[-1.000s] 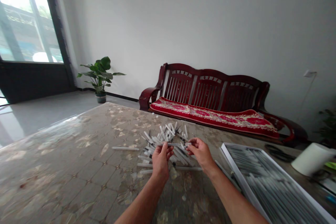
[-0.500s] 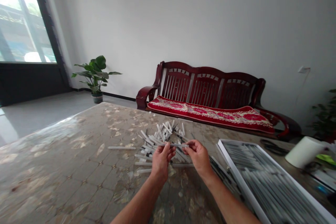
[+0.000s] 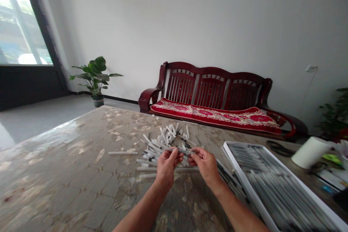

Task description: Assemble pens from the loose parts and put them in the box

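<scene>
My left hand (image 3: 167, 165) and my right hand (image 3: 204, 161) are closed on a slim grey-white pen (image 3: 185, 150), one near each end. It lies level between my fingertips, just above the tabletop. Finer details of it are too small to make out. Behind and to the left of my hands spreads a loose pile of white pen parts (image 3: 156, 144), some with dark tips. Apart from the pile, one white tube (image 3: 122, 153) lies on its own. Several dark, slender pens (image 3: 231, 175) rest to the right of my right forearm.
A white box (image 3: 241, 179) full of grey pens stands at the right on the patterned tabletop (image 3: 81, 166). Beyond it are a black coiled item (image 3: 280, 148) and a white roll (image 3: 310, 152). A red wooden bench (image 3: 209, 87) and potted plant (image 3: 96, 79) stand past the table.
The view has shifted slightly, so the surroundings sit a little further left and mostly higher. Both hands still hold the pen, which now slants down slightly to the right.
</scene>
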{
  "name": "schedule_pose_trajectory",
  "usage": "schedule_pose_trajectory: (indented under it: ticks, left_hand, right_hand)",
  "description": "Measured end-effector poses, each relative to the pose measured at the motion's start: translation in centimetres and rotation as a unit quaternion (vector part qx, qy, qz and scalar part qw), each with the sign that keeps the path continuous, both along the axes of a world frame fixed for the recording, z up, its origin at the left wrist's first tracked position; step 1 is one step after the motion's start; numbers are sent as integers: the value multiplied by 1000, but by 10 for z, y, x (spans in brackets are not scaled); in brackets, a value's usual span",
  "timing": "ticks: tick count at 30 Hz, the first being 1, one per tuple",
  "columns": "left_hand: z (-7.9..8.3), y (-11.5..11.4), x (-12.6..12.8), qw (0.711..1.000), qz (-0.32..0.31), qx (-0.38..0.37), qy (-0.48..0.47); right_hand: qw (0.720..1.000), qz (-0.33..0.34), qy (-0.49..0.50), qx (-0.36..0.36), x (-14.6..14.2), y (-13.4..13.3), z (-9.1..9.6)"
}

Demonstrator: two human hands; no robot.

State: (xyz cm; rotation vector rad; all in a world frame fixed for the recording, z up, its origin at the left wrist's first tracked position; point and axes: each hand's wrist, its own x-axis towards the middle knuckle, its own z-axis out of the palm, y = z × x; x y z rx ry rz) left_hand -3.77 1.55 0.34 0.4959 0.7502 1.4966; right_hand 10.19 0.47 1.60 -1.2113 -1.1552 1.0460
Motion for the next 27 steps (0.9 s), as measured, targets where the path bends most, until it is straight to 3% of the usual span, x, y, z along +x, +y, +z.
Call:
schedule_pose_trajectory:
  ticks: [6,11,18,23,27]
  left_hand:
    - [4,-7,4,996,9,63,55]
    - [9,-9,3,998,-16,53,26]
    - [9,-19,12,992,-88,-29,-81]
    - [8,-33,23,987,-146,-33,-63]
    - [5,-37,29,985,-167,-34,-39]
  right_hand:
    - [987,34,121,-97,8,-11,20]
    - [966,43,205,-151,8,-18,32]
    - [958,52,270,-78,-1,-32,28]
    - [972,34,231,-15,5,-40,11]
    - [974,21,226,-4,8,-46,6]
